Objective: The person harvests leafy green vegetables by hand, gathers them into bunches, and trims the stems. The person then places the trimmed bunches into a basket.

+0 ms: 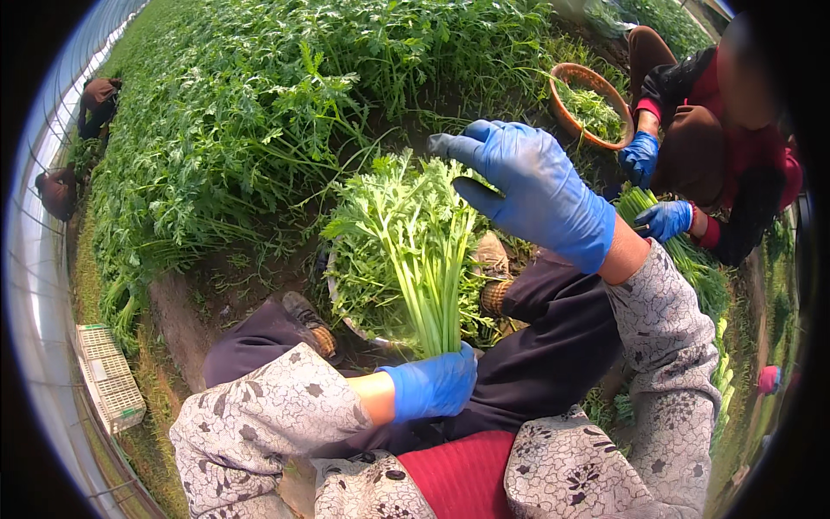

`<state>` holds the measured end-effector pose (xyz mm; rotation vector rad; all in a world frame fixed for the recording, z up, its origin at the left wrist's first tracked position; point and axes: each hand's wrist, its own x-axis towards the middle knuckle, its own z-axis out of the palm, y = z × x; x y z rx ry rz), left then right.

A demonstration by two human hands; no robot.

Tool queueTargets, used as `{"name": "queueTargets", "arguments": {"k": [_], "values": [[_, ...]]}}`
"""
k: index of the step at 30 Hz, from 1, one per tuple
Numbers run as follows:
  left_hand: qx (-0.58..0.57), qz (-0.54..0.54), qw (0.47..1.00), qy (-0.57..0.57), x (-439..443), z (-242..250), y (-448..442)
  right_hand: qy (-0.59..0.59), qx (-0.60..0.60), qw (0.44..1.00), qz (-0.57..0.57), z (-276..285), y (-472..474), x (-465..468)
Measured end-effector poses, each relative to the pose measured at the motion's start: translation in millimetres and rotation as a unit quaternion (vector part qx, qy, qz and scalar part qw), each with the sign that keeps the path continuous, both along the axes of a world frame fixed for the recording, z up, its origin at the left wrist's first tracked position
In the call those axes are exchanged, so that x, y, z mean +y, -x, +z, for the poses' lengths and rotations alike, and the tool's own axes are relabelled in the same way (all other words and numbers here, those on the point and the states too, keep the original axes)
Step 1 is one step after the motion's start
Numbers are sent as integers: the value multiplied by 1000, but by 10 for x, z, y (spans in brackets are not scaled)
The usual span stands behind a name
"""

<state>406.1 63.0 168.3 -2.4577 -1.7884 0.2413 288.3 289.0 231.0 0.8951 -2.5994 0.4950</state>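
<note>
My left hand (433, 384), in a blue disposable glove, grips a bunch of chrysanthemum greens (425, 285) by the stem ends, low before my lap. The pale green stems stand up and slant away from me, leaves at the top. Raised to the right of the leaves is my gloved right hand (528, 185). Its fingers are bent and its thumb stands apart, with nothing visible between them. Beneath the bunch, a round basin (333, 280) between my feet is heaped with loose greens (363, 285); most of its rim is hidden.
Dense standing greens (246, 123) fill the far left. At right a co-worker (733, 156) in blue gloves holds cut greens (697, 266), beside an orange-brown basin (628, 133) of trimmings. A slatted plastic crate (111, 376) stands left, near the greenhouse wall (39, 285). Other people (98, 104) crouch far left.
</note>
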Motion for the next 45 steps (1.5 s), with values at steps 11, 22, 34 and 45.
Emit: {"name": "queueTargets", "arguments": {"k": [11, 22, 34, 45], "values": [[-284, 91, 944, -145, -146, 535, 128, 93, -33, 995, -19, 324, 135, -27], [-772, 355, 443, -287, -690, 880, 860, 325, -181, 916, 152, 411, 122, -465], [-615, 234, 381, -649, -296, 475, 640, 132, -274, 952, 12, 155, -651, -1030], [-623, 267, 351, -646, -1286, 711, 601, 399, -88, 912, 29, -647, -682, -2401]]}}
